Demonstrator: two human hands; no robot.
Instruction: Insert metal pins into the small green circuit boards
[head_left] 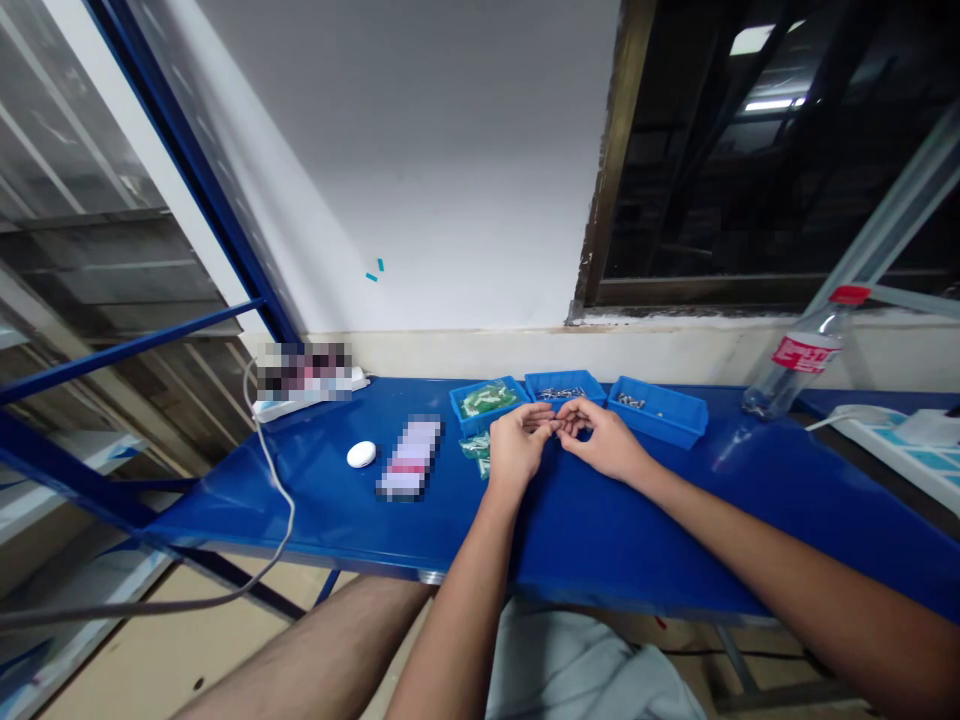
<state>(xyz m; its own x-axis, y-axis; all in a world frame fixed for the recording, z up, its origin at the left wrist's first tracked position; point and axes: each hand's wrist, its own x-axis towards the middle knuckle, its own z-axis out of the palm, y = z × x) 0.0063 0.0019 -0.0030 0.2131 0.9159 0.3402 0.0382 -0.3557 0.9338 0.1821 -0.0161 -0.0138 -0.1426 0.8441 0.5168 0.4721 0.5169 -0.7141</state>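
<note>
Head view: curled hands (516,442) (606,440) meet near rectangular plastic bins (664,428).

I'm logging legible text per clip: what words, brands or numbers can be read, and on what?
None can be read.
Bottle: pale characters on its red label, too blurred.
Flat rectangular object: pixelated, nothing legible.

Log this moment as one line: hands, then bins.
left hand and right hand: fingertips close together | anything held: unclear | left bin: green plastic | middle bin, right bin: metal parts
</note>
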